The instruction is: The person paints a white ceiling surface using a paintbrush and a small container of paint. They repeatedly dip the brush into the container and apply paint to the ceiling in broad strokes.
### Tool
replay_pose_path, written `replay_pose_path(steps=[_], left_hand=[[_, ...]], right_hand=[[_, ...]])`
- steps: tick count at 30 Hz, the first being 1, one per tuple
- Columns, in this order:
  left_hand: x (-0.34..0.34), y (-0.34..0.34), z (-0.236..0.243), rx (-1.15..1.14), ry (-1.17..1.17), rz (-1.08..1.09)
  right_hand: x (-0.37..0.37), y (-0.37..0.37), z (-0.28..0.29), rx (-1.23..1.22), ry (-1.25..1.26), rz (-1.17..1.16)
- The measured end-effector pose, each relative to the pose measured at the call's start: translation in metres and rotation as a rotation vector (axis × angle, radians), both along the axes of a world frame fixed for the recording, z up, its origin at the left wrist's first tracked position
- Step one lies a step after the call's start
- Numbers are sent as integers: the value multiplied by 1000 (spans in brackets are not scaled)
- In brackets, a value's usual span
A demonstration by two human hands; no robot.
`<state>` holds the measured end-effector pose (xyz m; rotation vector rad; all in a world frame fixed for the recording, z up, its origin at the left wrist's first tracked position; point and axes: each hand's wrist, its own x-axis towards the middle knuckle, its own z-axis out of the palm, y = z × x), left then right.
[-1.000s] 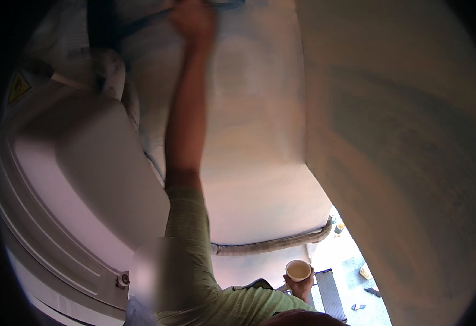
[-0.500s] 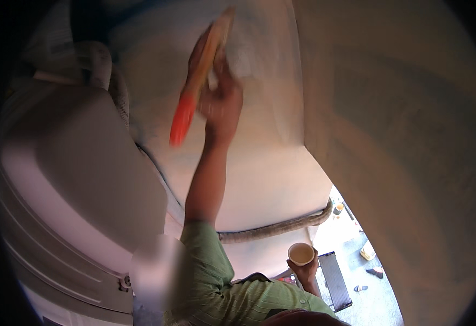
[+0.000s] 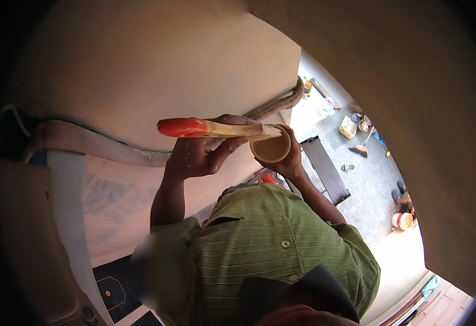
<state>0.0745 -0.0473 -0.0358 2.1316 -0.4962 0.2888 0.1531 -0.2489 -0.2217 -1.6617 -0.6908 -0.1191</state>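
Observation:
In my left hand [image 3: 194,152] is a paintbrush [image 3: 227,130] with a wooden handle and a red end, gripped between thumb and fingers. Its pale bristle tip lies over the rim of a small, round cup [image 3: 272,152]. Whether the bristles touch the inside of the cup, I cannot tell. The cup, pale and tan inside, is held in my right hand [image 3: 290,163], whose fingers curl round it from behind and below. Pale specks mark the back of my left hand.
A wrapped pipe [image 3: 102,144] runs along the pale wall [image 3: 167,60]. At the left is a casing [image 3: 23,217]. Far below, the floor [image 3: 360,190] carries a dark slatted platform [image 3: 327,171], a broom [image 3: 359,150], a yellowish container [image 3: 348,127] and a bucket [image 3: 402,220].
My left hand has come down from high on the wall to the cup, and the brush has turned from upright to nearly level. My view has tilted down, showing more floor.

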Motion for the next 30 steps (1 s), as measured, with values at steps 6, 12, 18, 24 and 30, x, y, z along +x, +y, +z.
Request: replay_pose_path(steps=[6, 12, 18, 24, 30], left_hand=[[24, 10, -51, 255, -50, 28], [38, -2, -43, 290, 47, -8], [38, -4, -42, 363, -20, -32], [34, 6, -28, 304, -72, -55], [27, 3, -23, 241, 34, -149]], right_hand=[[2, 8, 9, 42, -18, 41], [3, 13, 17, 15, -114, 18], [4, 11, 22, 17, -78, 35], [3, 11, 20, 19, -9, 50], [-2, 18, 24, 21, -5, -33]])
